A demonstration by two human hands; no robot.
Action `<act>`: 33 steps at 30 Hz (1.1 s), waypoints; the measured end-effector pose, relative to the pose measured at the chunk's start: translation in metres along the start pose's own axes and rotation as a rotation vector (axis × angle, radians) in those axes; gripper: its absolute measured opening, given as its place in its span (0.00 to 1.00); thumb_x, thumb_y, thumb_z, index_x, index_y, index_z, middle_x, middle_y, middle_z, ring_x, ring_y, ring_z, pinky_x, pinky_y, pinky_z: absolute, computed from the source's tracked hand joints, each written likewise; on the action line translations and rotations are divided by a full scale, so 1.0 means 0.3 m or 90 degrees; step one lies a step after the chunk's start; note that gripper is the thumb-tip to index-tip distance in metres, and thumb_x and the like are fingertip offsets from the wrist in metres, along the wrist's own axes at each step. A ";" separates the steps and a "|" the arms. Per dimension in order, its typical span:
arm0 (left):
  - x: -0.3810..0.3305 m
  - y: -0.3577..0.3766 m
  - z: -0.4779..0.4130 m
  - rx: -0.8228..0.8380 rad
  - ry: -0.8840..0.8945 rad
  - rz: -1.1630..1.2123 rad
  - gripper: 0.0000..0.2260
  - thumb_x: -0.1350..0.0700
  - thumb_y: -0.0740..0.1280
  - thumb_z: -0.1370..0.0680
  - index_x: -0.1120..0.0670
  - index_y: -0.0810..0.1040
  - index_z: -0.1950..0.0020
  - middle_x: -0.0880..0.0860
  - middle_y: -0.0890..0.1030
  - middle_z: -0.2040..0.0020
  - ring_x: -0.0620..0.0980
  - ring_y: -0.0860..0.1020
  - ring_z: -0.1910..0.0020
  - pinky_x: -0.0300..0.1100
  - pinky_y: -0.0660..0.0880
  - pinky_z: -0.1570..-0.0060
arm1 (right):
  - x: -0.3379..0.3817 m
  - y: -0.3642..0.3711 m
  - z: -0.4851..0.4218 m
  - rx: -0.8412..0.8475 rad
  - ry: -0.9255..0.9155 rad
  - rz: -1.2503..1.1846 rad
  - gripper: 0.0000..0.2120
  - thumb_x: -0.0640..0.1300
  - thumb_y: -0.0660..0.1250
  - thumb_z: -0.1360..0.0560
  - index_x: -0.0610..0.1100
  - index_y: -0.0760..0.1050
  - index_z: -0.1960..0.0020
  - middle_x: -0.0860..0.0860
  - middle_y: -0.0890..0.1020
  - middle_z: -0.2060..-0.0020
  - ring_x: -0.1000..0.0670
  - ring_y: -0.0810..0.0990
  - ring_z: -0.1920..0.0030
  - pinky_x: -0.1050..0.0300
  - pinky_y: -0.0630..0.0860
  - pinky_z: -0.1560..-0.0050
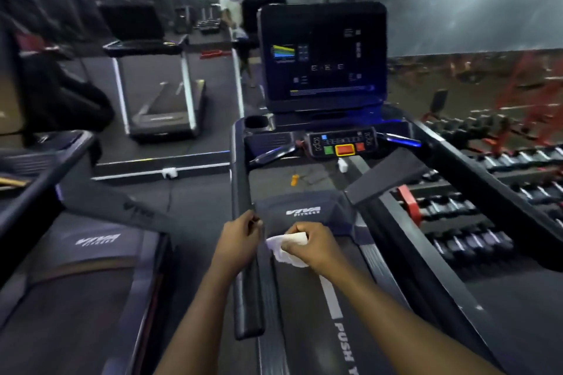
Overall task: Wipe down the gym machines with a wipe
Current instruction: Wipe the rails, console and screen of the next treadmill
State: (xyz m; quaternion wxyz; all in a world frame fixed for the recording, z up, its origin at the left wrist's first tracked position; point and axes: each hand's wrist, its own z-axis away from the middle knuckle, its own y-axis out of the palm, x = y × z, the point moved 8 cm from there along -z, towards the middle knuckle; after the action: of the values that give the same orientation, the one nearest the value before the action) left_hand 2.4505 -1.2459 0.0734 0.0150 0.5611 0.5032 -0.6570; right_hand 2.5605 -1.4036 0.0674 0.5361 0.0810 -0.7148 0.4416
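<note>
Wipe (288,248) is bunched in the right hand (310,245), at 3 o'clock of the left hand (240,233), which grips the treadmill handrail (248,298); rail axis runs 12-to-6 o'clock.

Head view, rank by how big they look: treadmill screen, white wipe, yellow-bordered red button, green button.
1. treadmill screen, largest by far.
2. white wipe, nearer the camera and partly covered by the right hand.
3. yellow-bordered red button.
4. green button, slightly smaller.
</note>
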 end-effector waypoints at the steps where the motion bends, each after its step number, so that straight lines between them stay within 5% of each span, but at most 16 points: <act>1: 0.010 -0.008 0.001 -0.023 -0.008 0.004 0.04 0.58 0.66 0.21 0.57 0.79 0.54 0.54 0.83 0.62 0.56 0.80 0.60 0.46 0.71 0.60 | 0.002 0.012 -0.014 0.019 -0.016 -0.007 0.03 0.48 0.75 0.34 0.53 0.82 0.64 0.56 0.83 0.69 0.60 0.79 0.67 0.59 0.77 0.63; 7: 0.073 -0.064 0.088 -0.168 -0.098 0.021 0.07 0.60 0.67 0.21 0.55 0.75 0.59 0.54 0.81 0.65 0.53 0.77 0.64 0.46 0.67 0.63 | 0.056 0.076 -0.052 0.129 -0.149 -0.011 0.08 0.49 0.71 0.35 0.44 0.84 0.63 0.48 0.83 0.69 0.56 0.80 0.68 0.57 0.73 0.66; 10: 0.085 -0.085 0.173 -0.230 -0.138 0.022 0.11 0.59 0.66 0.21 0.51 0.71 0.63 0.51 0.77 0.68 0.47 0.71 0.67 0.47 0.68 0.63 | 0.094 0.098 -0.071 0.127 -0.186 -0.034 0.05 0.48 0.71 0.35 0.47 0.82 0.66 0.53 0.80 0.71 0.59 0.77 0.69 0.61 0.70 0.67; 14: 0.112 -0.103 0.326 -0.293 -0.190 -0.003 0.05 0.60 0.65 0.22 0.53 0.77 0.57 0.49 0.81 0.62 0.50 0.78 0.60 0.46 0.71 0.61 | 0.135 0.170 -0.072 0.079 -0.263 0.014 0.09 0.51 0.68 0.30 0.51 0.87 0.57 0.55 0.76 0.67 0.53 0.77 0.63 0.54 0.72 0.64; 16: 0.133 -0.102 0.427 -0.346 -0.240 -0.021 0.05 0.62 0.65 0.21 0.55 0.79 0.54 0.50 0.83 0.58 0.49 0.78 0.58 0.43 0.68 0.60 | 0.167 0.250 -0.023 0.134 -0.368 0.061 0.11 0.43 0.68 0.30 0.50 0.88 0.53 0.53 0.75 0.65 0.47 0.77 0.60 0.56 0.68 0.62; 20: 0.184 -0.038 0.631 -0.382 -0.357 -0.037 0.05 0.62 0.65 0.20 0.57 0.80 0.52 0.54 0.84 0.56 0.54 0.80 0.55 0.41 0.64 0.59 | 0.123 0.393 0.155 0.266 -0.605 0.160 0.13 0.43 0.68 0.30 0.49 0.86 0.49 0.49 0.84 0.47 0.45 0.82 0.47 0.53 0.79 0.48; 23: 0.195 0.046 0.744 -0.409 -0.448 -0.018 0.07 0.62 0.64 0.19 0.57 0.82 0.47 0.55 0.85 0.52 0.56 0.81 0.51 0.40 0.68 0.55 | 0.005 0.446 0.281 0.383 -0.746 0.214 0.21 0.46 0.59 0.22 0.47 0.77 0.31 0.49 0.77 0.30 0.47 0.72 0.27 0.47 0.67 0.27; 26: 0.165 0.139 0.791 -0.399 -0.489 -0.012 0.12 0.62 0.63 0.18 0.56 0.81 0.37 0.54 0.84 0.42 0.52 0.81 0.42 0.36 0.70 0.47 | -0.016 0.439 0.253 0.337 -0.792 0.287 0.25 0.52 0.54 0.17 0.44 0.69 0.23 0.48 0.73 0.26 0.48 0.65 0.23 0.50 0.58 0.25; 28: 0.154 0.188 0.789 -0.393 -0.507 -0.003 0.15 0.62 0.62 0.17 0.56 0.78 0.32 0.54 0.82 0.37 0.52 0.79 0.37 0.35 0.69 0.42 | -0.012 0.424 0.176 0.292 -0.724 0.329 0.27 0.51 0.54 0.17 0.41 0.64 0.22 0.46 0.69 0.24 0.44 0.60 0.21 0.45 0.56 0.23; 33: 0.116 0.236 0.789 -0.448 -0.528 0.018 0.20 0.66 0.61 0.19 0.57 0.74 0.27 0.54 0.78 0.31 0.49 0.76 0.32 0.33 0.66 0.35 | -0.079 0.398 0.277 0.446 -0.862 0.264 0.28 0.56 0.49 0.15 0.44 0.59 0.19 0.50 0.62 0.21 0.50 0.59 0.20 0.52 0.51 0.22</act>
State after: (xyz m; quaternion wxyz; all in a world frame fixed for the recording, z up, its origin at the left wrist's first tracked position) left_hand 2.3082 -1.4224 -0.0307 0.4082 0.2226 0.6369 -0.6149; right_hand 2.4422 -1.4005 -0.0204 -0.1659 0.3613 -0.7056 0.5866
